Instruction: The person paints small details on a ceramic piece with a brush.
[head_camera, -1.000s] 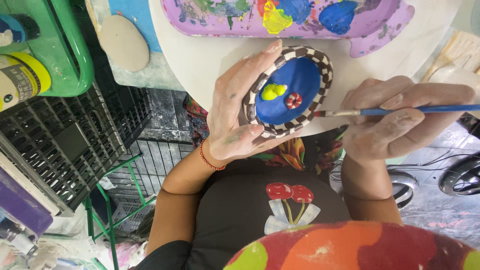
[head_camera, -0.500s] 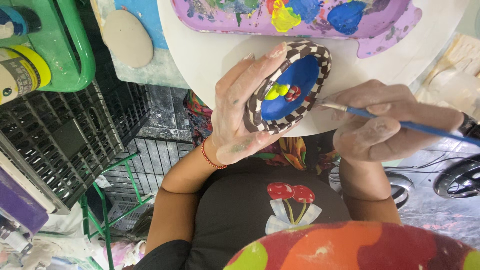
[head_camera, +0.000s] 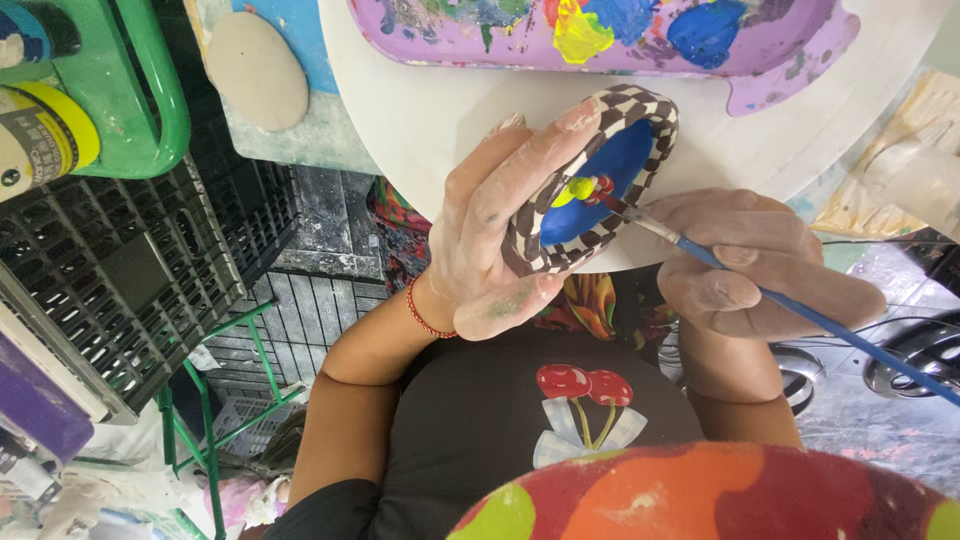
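A small oval dish (head_camera: 590, 185) with a blue inside and a brown-and-white checkered rim is held tilted above the near edge of a round white table (head_camera: 430, 110). Inside it, a yellow blob and a red blob are painted side by side. The dish is gripped by the left hand (head_camera: 500, 225), whose fingers are curled over its rim and whose thumb is pressed under its lower side. The red blob is touched by the tip of a thin blue-handled brush (head_camera: 780, 300), which is pinched in the closed fingers of the right hand (head_camera: 745, 260), just beside the dish. At the far edge of the table a purple palette tray (head_camera: 800, 50) smeared with blue and yellow paint is seen. Left of the table, a black crate (head_camera: 110, 280) and a green handled carrier (head_camera: 120, 90) are found.
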